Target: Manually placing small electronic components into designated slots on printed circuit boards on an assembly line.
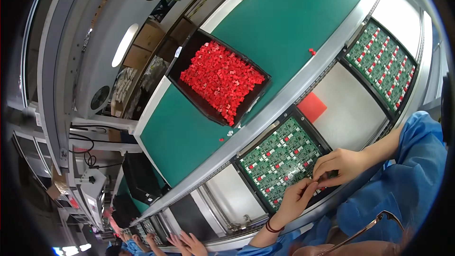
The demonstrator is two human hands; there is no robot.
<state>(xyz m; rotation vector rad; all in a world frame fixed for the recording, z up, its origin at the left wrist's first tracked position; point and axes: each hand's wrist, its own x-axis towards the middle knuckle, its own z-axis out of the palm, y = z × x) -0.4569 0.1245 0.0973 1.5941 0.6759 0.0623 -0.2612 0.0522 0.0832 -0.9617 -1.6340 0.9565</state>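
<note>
My left hand (295, 200) and my right hand (342, 166) meet over the near right part of a green circuit board panel (277, 159). The panel lies in a black frame and carries white connectors and several small red parts. Thumbs and fingertips of both hands are pinched together just above the panel. Whatever sits between them is too small and too covered to make out. A dark band circles my left wrist.
A black bin (189, 97) heaped with red connector pieces (222, 76) stands on the green bench top (284, 14). Loose red pieces (312, 52) lie nearby. A second framed panel (381, 64) and a red square (312, 107) sit on the conveyor line. Other people's hands (187, 244) work at lower left.
</note>
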